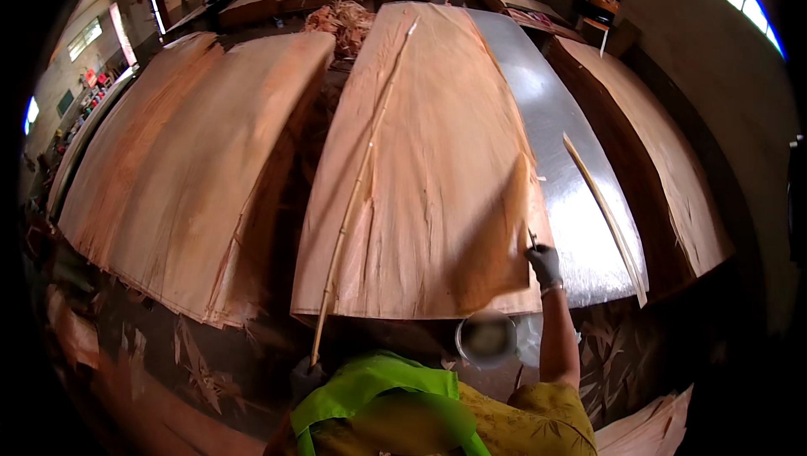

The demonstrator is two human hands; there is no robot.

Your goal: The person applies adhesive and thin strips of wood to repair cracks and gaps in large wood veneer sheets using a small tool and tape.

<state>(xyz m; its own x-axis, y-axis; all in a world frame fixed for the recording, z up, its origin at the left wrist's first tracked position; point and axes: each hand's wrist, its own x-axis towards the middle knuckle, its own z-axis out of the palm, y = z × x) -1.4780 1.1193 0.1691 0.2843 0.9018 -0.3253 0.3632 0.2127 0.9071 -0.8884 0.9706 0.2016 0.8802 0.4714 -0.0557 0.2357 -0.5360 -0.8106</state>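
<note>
A large wood veneer sheet (429,145) lies on top of the long stack in front of me. Its near right corner is raised and curled into a flap (500,242). At the edge of that flap, my right hand (546,266), in a grey glove, is closed with its fingers pinching the veneer. My left hand (307,377), in a dark glove, is low at the near left, closed around the lower end of a long thin bamboo pole (360,179). The pole slants away across the sheet toward its far end. My left fingers are partly in shadow.
A shiny metal sheet (559,103) lies along the right, with a wooden strip (605,212) on it. Veneer stacks stand at left (202,153) and right (651,120). A round bucket (486,341) sits below the near edge. Veneer scraps (197,372) litter the floor.
</note>
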